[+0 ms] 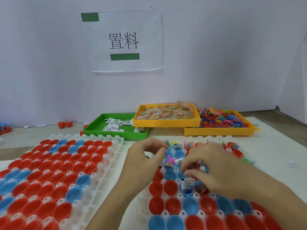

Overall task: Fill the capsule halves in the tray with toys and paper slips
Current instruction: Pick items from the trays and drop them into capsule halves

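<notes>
Both hands work over the right-hand white capsule tray [166,193], whose sockets hold red and blue capsule halves open side up so that contents can be dropped straight in. The left hand [146,156] hovers above the far rows with thumb and forefinger curled close together in a pinch; whether a slip sits between them I cannot tell, though a printed paper slip [167,143] stands just beyond its fingertips. The right hand [214,168] arches over the middle of the tray, fingers bent downward toward a blue half [186,188] that already carries a folded slip; what it holds, if anything, is hidden under the fingers. The far rows look filled with slips and small bright toys, while the near rows are bare, so the filling seems to run from far to near. A second tray [106,166] of empty halves waits to the left. Supplies sit within reach behind: a green tray of slips [116,131], a yellow tray of bagged toys [166,123], and another yellow tray of loose coloured figures [219,131].
</notes>
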`<state>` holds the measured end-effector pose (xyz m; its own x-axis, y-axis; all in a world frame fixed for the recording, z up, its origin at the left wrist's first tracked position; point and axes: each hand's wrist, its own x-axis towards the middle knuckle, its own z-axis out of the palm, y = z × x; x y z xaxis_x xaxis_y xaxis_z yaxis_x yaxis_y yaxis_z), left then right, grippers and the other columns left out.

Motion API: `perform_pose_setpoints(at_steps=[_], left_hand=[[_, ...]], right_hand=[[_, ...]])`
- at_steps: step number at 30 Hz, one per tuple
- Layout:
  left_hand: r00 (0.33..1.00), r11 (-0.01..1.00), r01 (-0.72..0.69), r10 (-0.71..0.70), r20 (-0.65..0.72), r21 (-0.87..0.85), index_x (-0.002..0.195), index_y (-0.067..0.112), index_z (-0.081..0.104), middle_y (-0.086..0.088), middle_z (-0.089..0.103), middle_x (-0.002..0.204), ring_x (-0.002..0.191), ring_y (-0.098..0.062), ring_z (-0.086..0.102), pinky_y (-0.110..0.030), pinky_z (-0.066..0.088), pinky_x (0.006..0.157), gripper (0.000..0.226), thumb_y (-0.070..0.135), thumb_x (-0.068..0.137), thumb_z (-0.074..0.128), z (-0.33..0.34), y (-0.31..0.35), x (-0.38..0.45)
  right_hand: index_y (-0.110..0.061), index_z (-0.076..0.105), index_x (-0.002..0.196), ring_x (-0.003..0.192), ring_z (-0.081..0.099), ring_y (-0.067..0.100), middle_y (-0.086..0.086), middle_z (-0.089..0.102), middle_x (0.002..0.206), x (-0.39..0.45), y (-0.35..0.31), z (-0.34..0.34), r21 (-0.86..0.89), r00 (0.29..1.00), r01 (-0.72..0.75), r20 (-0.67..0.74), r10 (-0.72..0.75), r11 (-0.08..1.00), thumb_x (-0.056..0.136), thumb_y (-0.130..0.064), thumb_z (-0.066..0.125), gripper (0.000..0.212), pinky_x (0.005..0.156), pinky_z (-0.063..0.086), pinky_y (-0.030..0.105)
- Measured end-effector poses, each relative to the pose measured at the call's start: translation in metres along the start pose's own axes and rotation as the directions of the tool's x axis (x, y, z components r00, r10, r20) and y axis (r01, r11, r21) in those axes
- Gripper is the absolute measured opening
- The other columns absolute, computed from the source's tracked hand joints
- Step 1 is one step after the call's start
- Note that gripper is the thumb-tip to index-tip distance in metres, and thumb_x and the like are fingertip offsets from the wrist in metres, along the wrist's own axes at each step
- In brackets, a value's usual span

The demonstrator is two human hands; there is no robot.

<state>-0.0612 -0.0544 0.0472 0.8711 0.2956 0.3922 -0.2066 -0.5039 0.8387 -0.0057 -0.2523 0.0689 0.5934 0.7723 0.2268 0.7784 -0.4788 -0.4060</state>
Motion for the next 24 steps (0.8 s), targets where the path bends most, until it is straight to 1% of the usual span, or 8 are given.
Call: perform_pose_setpoints(at_steps=[4, 7, 10, 12, 16, 18, 20, 24], left_hand=[[0.984, 0.996, 0.083, -0.075, -0.164, 0.04, 0.082, 0.029, 0.073, 0.016, 0.071, 0.087, 0.093, -0.003, 0.063, -0.025, 0.051, 0.076, 0.023, 0.01, 0.089, 0.061, -0.009, -0.016, 0.005], [0.958, 0.985, 0.16, -0.141, -0.251, 0.058, 0.087, 0.033, 0.069, 0.02, 0.067, 0.097, 0.098, 0.0, 0.061, -0.018, 0.045, 0.074, 0.024, 0.012, 0.091, 0.057, -0.013, -0.027, 0.008], [0.942, 0.976, 0.215, -0.215, -0.259, -0.029, 0.088, 0.033, 0.066, 0.018, 0.066, 0.096, 0.093, -0.006, 0.065, -0.022, 0.051, 0.073, 0.024, 0.013, 0.095, 0.054, -0.01, -0.036, 0.009], [0.936, 0.967, 0.237, -0.252, -0.245, -0.091, 0.089, 0.029, 0.067, 0.011, 0.068, 0.097, 0.093, -0.014, 0.067, -0.036, 0.056, 0.082, 0.023, 0.012, 0.097, 0.053, -0.005, -0.041, 0.008], [0.898, 0.936, 0.249, -0.32, -0.303, -0.249, 0.085, 0.025, 0.069, 0.009, 0.07, 0.086, 0.084, -0.011, 0.069, -0.031, 0.054, 0.073, 0.026, 0.012, 0.099, 0.051, 0.004, -0.047, 0.002], [0.898, 0.931, 0.226, -0.314, -0.308, -0.287, 0.083, 0.021, 0.069, 0.006, 0.07, 0.085, 0.08, -0.013, 0.069, -0.028, 0.052, 0.069, 0.028, 0.009, 0.099, 0.049, 0.005, -0.048, 0.002], [0.902, 0.931, 0.214, -0.304, -0.306, -0.295, 0.082, 0.018, 0.069, 0.003, 0.071, 0.084, 0.08, -0.013, 0.069, -0.027, 0.051, 0.068, 0.029, 0.006, 0.099, 0.048, 0.005, -0.049, 0.003], [0.906, 0.933, 0.204, -0.294, -0.303, -0.297, 0.079, 0.017, 0.069, 0.0, 0.071, 0.082, 0.079, -0.015, 0.069, -0.029, 0.052, 0.068, 0.031, 0.004, 0.098, 0.048, 0.006, -0.051, 0.004]], right_hand=[[-0.032, 0.078, 0.09, 0.086, 0.063, -0.004, -0.024, 0.071, 0.084, -0.001, 0.006, -0.014, 0.035, 0.993, -0.068, -0.094, 0.071, 0.997, 0.091, -0.027, 0.07, 0.01, 0.077, 0.048, 0.013], [-0.031, 0.079, 0.086, 0.082, 0.064, -0.004, -0.024, 0.071, 0.078, -0.002, 0.015, -0.034, 0.053, 0.966, -0.15, -0.205, 0.158, 0.987, 0.091, -0.019, 0.07, 0.015, 0.071, 0.045, 0.008], [-0.024, 0.077, 0.091, 0.069, 0.069, -0.001, -0.014, 0.073, 0.072, 0.0, 0.04, -0.065, 0.166, 0.875, -0.338, -0.308, 0.374, 0.926, 0.095, -0.015, 0.063, 0.016, 0.058, 0.048, 0.008], [-0.016, 0.071, 0.096, 0.063, 0.072, 0.008, -0.002, 0.075, 0.07, 0.005, 0.065, -0.087, 0.269, 0.782, -0.534, -0.204, 0.589, 0.802, 0.1, -0.018, 0.057, 0.015, 0.047, 0.049, 0.012], [0.0, 0.072, 0.098, 0.07, 0.072, 0.019, 0.011, 0.076, 0.08, 0.029, 0.123, -0.113, 0.069, 0.621, -0.771, -0.137, 0.772, 0.633, 0.099, -0.016, 0.057, 0.022, 0.055, 0.056, 0.029], [0.002, 0.075, 0.102, 0.079, 0.065, 0.021, 0.016, 0.075, 0.099, 0.045, 0.145, -0.111, -0.088, 0.634, -0.77, -0.225, 0.74, 0.632, 0.094, -0.008, 0.058, 0.021, 0.071, 0.056, 0.038], [-0.006, 0.075, 0.108, 0.091, 0.06, 0.021, 0.012, 0.071, 0.115, 0.057, 0.159, -0.099, -0.117, 0.671, -0.736, -0.265, 0.693, 0.667, 0.092, -0.003, 0.057, 0.024, 0.077, 0.05, 0.033], [-0.007, 0.071, 0.115, 0.109, 0.062, 0.026, 0.011, 0.067, 0.123, 0.074, 0.184, -0.069, -0.158, 0.729, -0.68, -0.251, 0.637, 0.716, 0.09, 0.003, 0.059, 0.03, 0.088, 0.052, 0.032]])
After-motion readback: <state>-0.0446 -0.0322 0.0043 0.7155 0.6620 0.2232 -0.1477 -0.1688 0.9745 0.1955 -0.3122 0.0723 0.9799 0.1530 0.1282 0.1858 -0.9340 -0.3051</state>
